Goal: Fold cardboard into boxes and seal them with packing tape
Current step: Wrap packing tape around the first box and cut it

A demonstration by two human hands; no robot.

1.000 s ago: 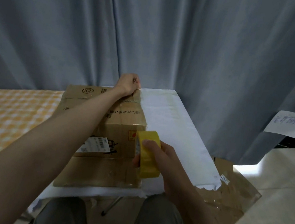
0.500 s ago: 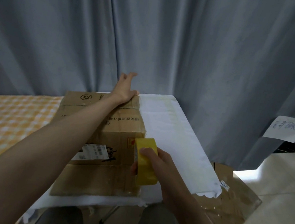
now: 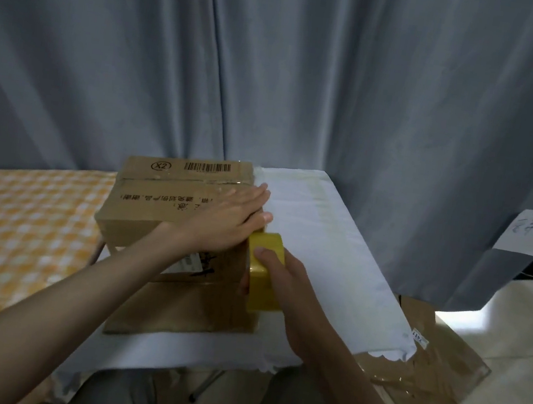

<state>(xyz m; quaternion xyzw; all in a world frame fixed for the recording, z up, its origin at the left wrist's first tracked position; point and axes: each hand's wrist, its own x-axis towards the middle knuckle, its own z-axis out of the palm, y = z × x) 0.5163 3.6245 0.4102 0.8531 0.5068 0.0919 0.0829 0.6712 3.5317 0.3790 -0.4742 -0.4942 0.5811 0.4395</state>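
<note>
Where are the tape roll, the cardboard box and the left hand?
yellow tape roll (image 3: 264, 282), head view, on its outer yellow band.
cardboard box (image 3: 171, 188), head view, on its taped top face.
left hand (image 3: 225, 220), head view, on the back of the hand.

Dim, soft-focus, glare lower right

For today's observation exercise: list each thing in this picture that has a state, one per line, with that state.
Box: folded, flaps closed, tape along the seam.
Tape roll: upright, against the box.
Left hand: flat, pressing the box top.
Right hand: gripping the tape roll.
Floor cardboard: lying flat.
</note>
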